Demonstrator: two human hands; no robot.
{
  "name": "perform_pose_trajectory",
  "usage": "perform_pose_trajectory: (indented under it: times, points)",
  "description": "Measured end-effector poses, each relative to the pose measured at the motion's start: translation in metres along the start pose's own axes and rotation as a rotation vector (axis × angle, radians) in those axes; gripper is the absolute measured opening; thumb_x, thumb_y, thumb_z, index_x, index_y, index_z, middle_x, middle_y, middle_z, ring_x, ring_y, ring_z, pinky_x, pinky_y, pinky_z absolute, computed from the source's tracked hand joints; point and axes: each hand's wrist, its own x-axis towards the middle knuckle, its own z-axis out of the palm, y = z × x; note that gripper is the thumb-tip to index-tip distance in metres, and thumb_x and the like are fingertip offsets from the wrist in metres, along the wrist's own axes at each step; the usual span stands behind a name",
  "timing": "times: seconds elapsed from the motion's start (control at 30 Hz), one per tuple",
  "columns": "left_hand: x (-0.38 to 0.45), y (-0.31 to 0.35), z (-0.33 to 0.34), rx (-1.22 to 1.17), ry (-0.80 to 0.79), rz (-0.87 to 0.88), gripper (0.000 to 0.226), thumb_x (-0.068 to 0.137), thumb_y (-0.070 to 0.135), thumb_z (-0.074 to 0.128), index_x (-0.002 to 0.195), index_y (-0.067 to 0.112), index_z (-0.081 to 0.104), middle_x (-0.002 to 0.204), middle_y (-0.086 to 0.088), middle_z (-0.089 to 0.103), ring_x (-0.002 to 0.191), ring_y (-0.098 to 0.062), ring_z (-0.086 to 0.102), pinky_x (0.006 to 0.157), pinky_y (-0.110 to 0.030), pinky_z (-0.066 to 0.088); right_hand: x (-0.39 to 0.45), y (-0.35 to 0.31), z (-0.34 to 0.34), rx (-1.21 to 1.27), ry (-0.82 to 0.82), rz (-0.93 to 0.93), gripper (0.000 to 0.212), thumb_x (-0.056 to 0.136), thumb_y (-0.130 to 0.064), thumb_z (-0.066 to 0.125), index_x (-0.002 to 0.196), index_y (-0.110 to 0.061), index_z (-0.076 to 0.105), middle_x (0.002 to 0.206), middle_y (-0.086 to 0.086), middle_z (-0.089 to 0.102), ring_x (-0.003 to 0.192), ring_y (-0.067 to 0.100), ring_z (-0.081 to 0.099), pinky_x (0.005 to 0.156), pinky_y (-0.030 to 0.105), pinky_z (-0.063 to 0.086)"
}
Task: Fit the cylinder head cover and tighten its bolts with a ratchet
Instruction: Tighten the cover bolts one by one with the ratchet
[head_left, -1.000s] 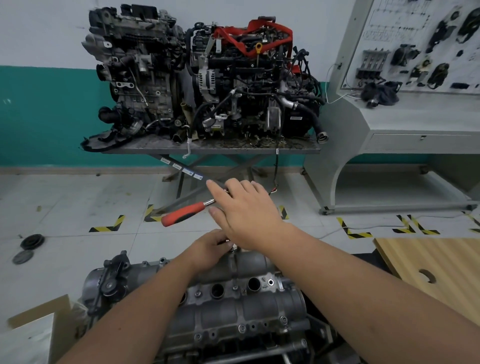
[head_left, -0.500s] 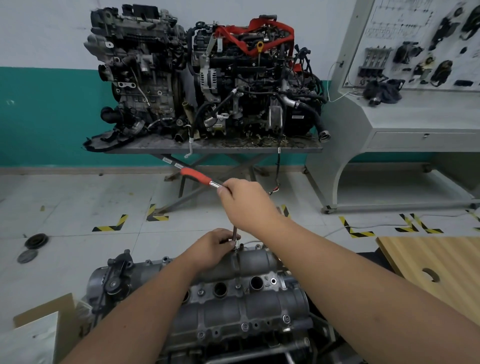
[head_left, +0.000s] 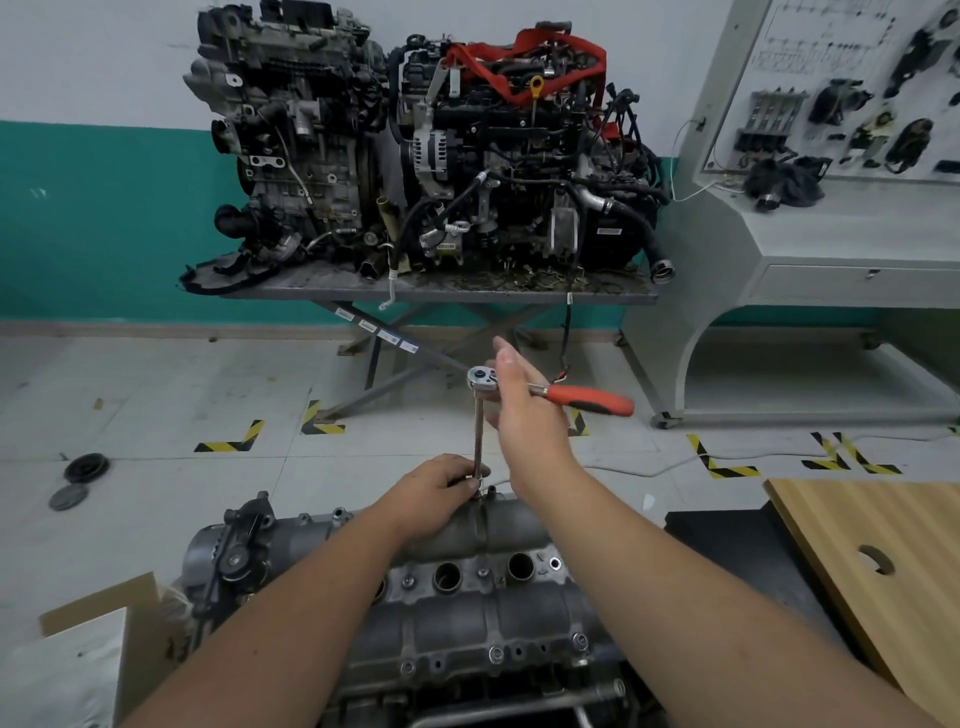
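The grey cylinder head cover (head_left: 467, 618) lies on the engine at the bottom centre, with bolts along its edges. A ratchet (head_left: 480, 378) with a red handle (head_left: 592, 400) stands on a long vertical extension bar (head_left: 478, 436) over a bolt at the cover's far edge. My left hand (head_left: 441, 488) pinches the lower end of the extension just above the cover. My right hand (head_left: 524, 410) is raised at the ratchet head with its fingers straight, pressing against the metal shank of the handle, which sticks out to the right.
Two engines sit on a metal table (head_left: 441, 291) against the far wall. A grey training console (head_left: 831, 234) stands at the right and a wooden board (head_left: 883, 571) at the near right. A cardboard box (head_left: 98, 649) is at the lower left. Two black discs (head_left: 85, 467) lie on the floor.
The red handle has swung from the near left, round the far side, to point right. My right hand moved with it. My left hand stayed on the extension's base.
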Motion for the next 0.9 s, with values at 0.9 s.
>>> perform_pose_trajectory:
  times: [0.9]
  points:
    - [-0.002,0.002,0.001,-0.046,-0.001,-0.021,0.026,0.103,0.021,0.052,0.124,0.021,0.066,0.125,0.005,0.064,0.119,-0.012,0.055,0.107,-0.035,0.040,0.004,-0.030,-0.006,-1.363,-0.334,-0.729,0.038,0.105,-0.044,0.032,0.129,-0.026,0.054,0.100,-0.003,0.052,0.086,0.025,0.055,0.063,0.032,0.032]
